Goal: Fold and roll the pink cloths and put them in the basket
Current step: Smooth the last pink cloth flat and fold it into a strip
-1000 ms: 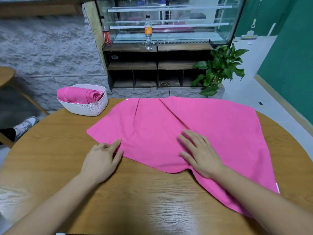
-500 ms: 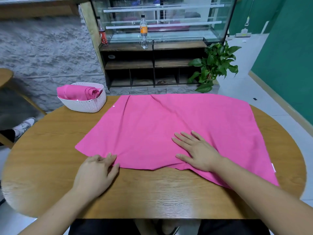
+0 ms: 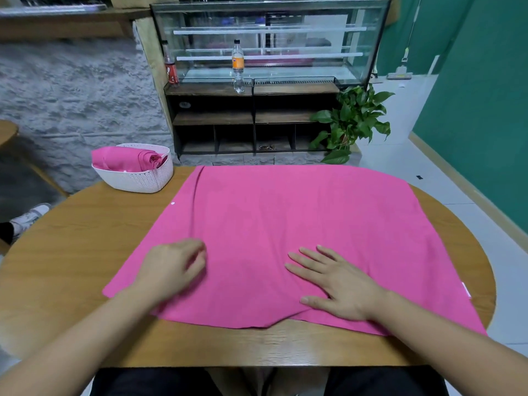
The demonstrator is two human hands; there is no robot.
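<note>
head view: a pink cloth [image 3: 300, 238] lies spread nearly flat across the middle of the round wooden tabletop [image 3: 71, 241]. it looks like a single layer, with a long crease down its left side and a small hump in the near hem between the two hands. the right hand [image 3: 340, 284] rests palm down on the cloth near its front edge, its grip spread, the fingers straight and fanned, pressing the fabric flat. the left hand [image 3: 171, 267] sits on the near left part of the cloth; it is blurred and the fingers look curled, so i cannot tell whether its grip pinches the fabric or only brushes it. at the far left of the tabletop, well apart from both hands, stands a white basket [image 3: 137, 181] with a pink roll [image 3: 125, 162] lying in it, one end poking over the rim

my judgement is that part of the task is done, since a roll is already in the basket. this cloth seems to be only at the smoothing stage, as no fold shows in it yet. folding it, rolling it and carrying it over to the basket are all left to do
</note>
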